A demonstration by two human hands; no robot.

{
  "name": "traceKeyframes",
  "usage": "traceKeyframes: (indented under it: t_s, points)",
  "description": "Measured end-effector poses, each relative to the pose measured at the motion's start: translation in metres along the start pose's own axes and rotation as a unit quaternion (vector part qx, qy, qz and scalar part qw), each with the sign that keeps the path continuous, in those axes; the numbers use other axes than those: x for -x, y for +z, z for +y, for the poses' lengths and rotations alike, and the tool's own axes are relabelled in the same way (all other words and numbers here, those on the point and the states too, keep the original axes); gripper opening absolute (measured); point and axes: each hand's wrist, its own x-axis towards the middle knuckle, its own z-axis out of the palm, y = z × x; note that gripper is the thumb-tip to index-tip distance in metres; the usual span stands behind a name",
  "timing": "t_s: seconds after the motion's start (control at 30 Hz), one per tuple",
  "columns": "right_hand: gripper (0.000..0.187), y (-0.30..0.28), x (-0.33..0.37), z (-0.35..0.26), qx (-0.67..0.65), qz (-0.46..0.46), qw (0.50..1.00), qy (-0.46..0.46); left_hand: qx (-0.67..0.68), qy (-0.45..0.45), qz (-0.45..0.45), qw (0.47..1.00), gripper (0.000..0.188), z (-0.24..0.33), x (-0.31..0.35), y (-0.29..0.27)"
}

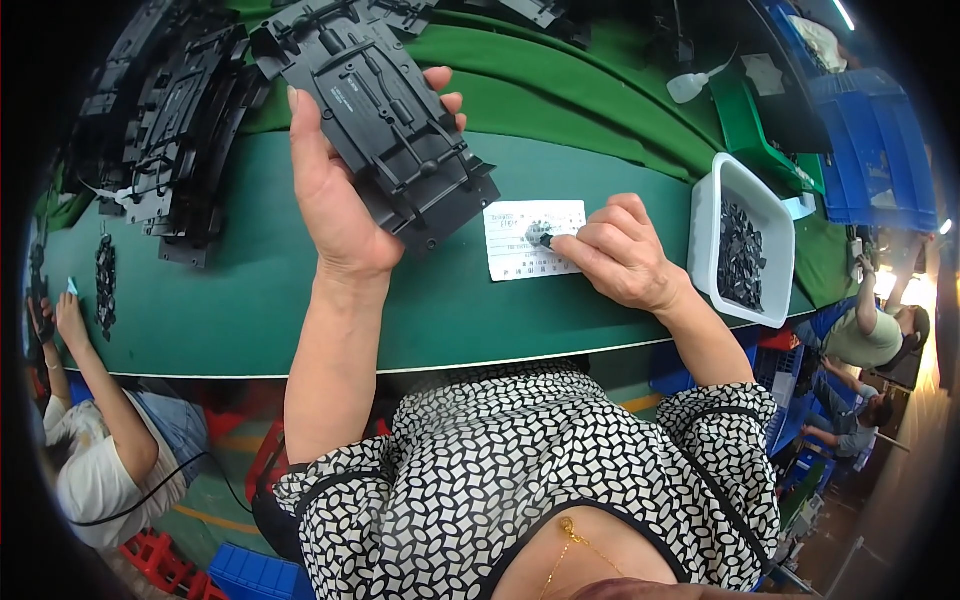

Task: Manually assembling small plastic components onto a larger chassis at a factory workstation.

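My left hand (345,205) is wrapped round a long black moulded plastic panel (385,110), lifted above the green table and tilted, its ribbed face showing. The fingertips come round its far edge and the thumb lies along the near one. My right hand (628,255) is closed in a pinch on a small black plastic piece (546,241), over a white printed paper card (508,264) on the table. The piece's exact shape is too small to make out. Right of this hand stands a white plastic bin (706,235) holding many small black plastic pieces (740,262).
Stacked black panels (185,130) fill the table's far left, near a row of small black parts (105,285). Green cloth (560,85) lies along the back. A green bin (745,130) and blue crates (875,140) stand at right. A co-worker (115,440) sits at left.
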Motion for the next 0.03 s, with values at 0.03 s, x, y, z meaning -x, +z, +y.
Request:
traceKeyframes:
  t_s: [0.03]
  points:
    - [0.027, -0.0003, 0.0013, -0.0015, -0.002, -0.005, 1.0, 0.008, 0.007, -0.001, -0.001, 1.0, 0.07, -0.0006, 0.0006, -0.001]
